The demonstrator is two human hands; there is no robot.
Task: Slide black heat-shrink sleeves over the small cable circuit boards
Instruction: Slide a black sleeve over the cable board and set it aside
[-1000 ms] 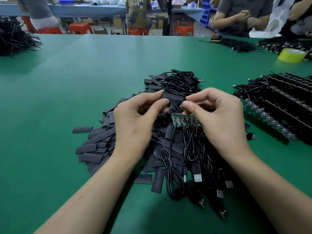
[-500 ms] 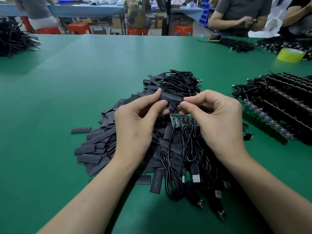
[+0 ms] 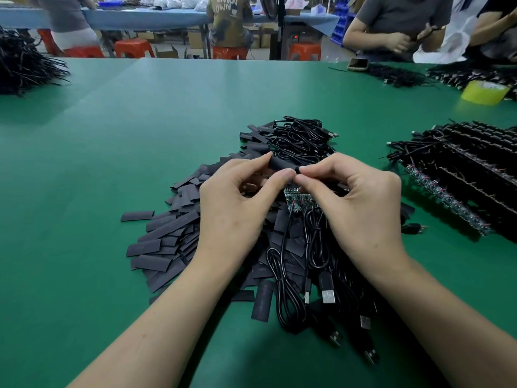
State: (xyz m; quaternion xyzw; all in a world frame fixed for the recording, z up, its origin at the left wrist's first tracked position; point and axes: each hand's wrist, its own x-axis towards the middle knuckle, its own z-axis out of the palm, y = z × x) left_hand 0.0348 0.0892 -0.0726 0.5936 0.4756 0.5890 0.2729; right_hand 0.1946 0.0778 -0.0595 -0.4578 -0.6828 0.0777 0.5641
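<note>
Sprawling far out to the left of the left hand, a tangled heap of thin black wires sits at the edge of the green table mat. Just beside that hand's outer side, and running under its wrist, lies a pile of flat black heat-shrink pieces. The left hand is raised over the pile, thumb and forefinger curled round a black heat-shrink sleeve, a rounded tube held level between both hands. Below the meeting fingertips, small green circuit boards lie side by side; thin black USB cables trail from them back between the wrists, plugs nearest the person. Beyond the fingers sits a bundle of coiled black cables. The right hand pinches the sleeve's right end with thumb and forefinger, its other fingers curled; whether a board sits in that pinch cannot be told. Well to the right of it lie stacked rows of black cables with boards, and farther out stands a yellow roll of tape.
</note>
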